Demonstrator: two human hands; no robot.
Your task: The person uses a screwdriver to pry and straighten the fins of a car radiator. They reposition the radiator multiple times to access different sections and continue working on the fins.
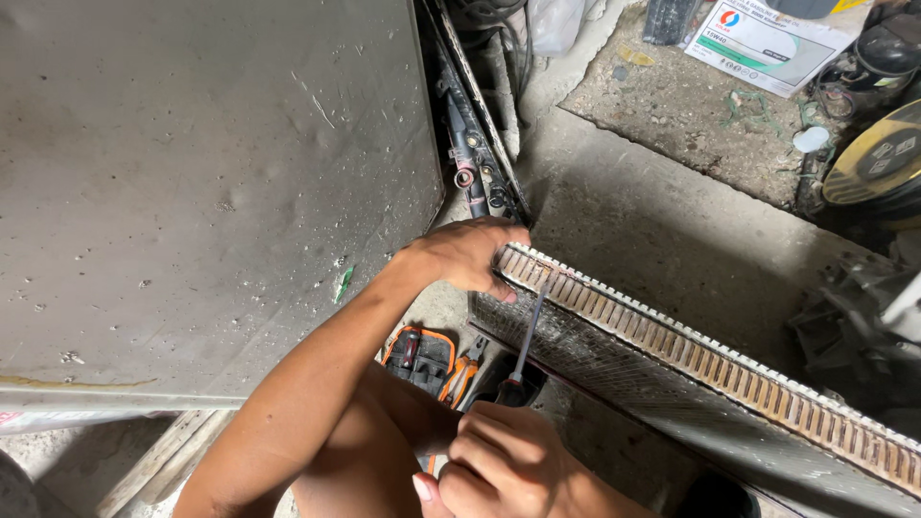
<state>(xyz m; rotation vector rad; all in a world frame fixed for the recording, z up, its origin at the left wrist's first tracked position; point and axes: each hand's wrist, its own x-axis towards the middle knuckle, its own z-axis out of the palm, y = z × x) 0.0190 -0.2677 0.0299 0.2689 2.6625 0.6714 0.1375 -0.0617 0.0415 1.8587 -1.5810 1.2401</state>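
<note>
Left hand [467,254] clamped on finned metal radiator [691,369] corner; right hand [504,460] fisted around screwdriver [523,350], tip in fins.

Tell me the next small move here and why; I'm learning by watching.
Probably press the screwdriver tip squarely into the finned coil edge and turn. The right hand grips its handle, the tip sits at the coil's corner, and the left hand steadies that corner.
</note>
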